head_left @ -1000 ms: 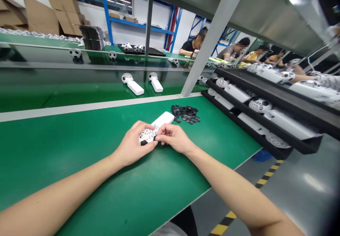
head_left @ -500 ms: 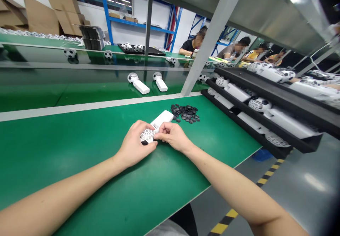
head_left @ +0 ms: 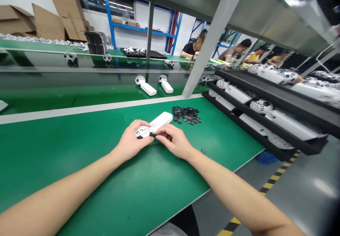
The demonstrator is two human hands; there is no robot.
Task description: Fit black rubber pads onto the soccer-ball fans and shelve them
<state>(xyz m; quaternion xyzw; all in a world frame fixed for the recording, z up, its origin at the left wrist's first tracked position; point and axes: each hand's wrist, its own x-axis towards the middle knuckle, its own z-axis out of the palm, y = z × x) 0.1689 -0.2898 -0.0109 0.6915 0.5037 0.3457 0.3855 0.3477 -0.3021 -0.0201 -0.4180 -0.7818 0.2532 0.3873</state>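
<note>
A small white hand fan [head_left: 155,124] with a football-patterned round head lies on the green bench [head_left: 79,158]. My left hand [head_left: 132,142] cups the fan's head from the left. My right hand [head_left: 174,141] pinches at the joint between head and handle, fingertips on the fan. Just behind the fan sits a heap of small black pieces [head_left: 186,114].
Black trays [head_left: 305,145] stacked at the right hold several finished fans. Two more fans [head_left: 155,85] ride the dark conveyor beyond the white strip. Footballs-shaped heads line the far belt. Other people sit working at the back right. The bench's front edge drops to a grey floor.
The two fans on the conveyor have drifted to the right. My hands and the fan have shifted slightly up and left on the bench, still gripping it.
</note>
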